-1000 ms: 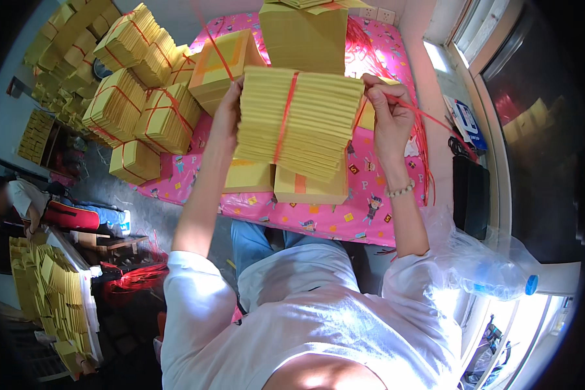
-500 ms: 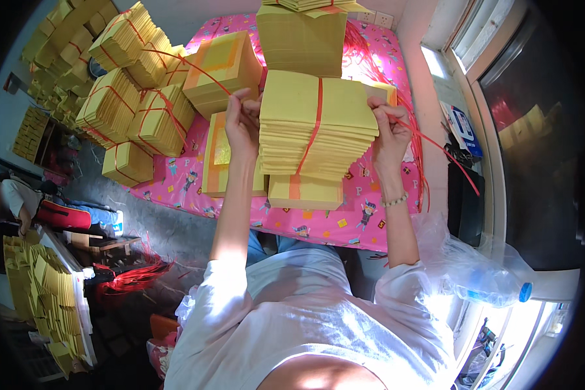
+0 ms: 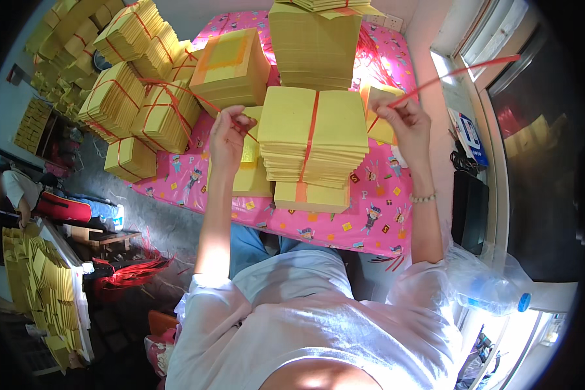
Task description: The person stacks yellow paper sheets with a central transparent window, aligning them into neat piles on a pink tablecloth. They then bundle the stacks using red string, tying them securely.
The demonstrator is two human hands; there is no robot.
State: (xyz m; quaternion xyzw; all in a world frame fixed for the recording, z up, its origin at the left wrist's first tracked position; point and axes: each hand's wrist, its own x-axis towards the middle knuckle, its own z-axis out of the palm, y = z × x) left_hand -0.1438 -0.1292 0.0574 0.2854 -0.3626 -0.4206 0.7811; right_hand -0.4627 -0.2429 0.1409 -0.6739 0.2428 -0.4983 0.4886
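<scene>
A bundle of yellow paper sheets (image 3: 283, 117) sits on a yellow block (image 3: 322, 198) in front of me, its layers slightly uneven. One red strap (image 3: 313, 123) runs over its top and down the front. Left of the bundle, my left hand (image 3: 226, 144) pinches a red plastic string that runs to the bundle's side, its free end trailing to the upper left. To the right, my right hand (image 3: 409, 130) grips the string's other side, with the loose tail (image 3: 465, 71) sticking out to the upper right. Neither hand touches the paper.
Tall yellow stacks (image 3: 315, 49) stand behind on the pink patterned cover (image 3: 344, 231), with several tied bundles (image 3: 114, 97) at the left. Red strings lie behind right. A plastic bottle (image 3: 494, 296) is by the window. At far left, a person sits near a table of yellow paper (image 3: 42, 286).
Both hands have moved outward, away from the bundle's sides, drawing the string out. The right-hand tail has swung from pointing down right to up right.
</scene>
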